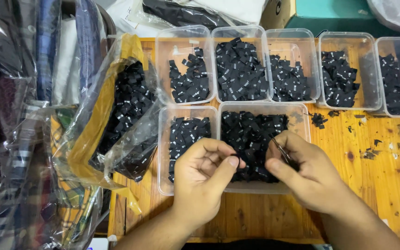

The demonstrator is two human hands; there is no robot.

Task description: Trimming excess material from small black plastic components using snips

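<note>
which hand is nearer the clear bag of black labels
Left. The left hand sits just right of the clear bag of black labels; the right hand lies farther right, over the large tub.

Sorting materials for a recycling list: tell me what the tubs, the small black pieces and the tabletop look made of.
Tubs: clear, slightly glossy thin plastic; the contents and table show through.
Small black pieces: apparently woven fabric labels, matte, with tiny white marks; too small to be sure.
Tabletop: wood, orange-brown, with visible grain and knots; it may be varnished.

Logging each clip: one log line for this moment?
left hand: pinches black label | right hand: holds small metal tool | over clear tub
</note>
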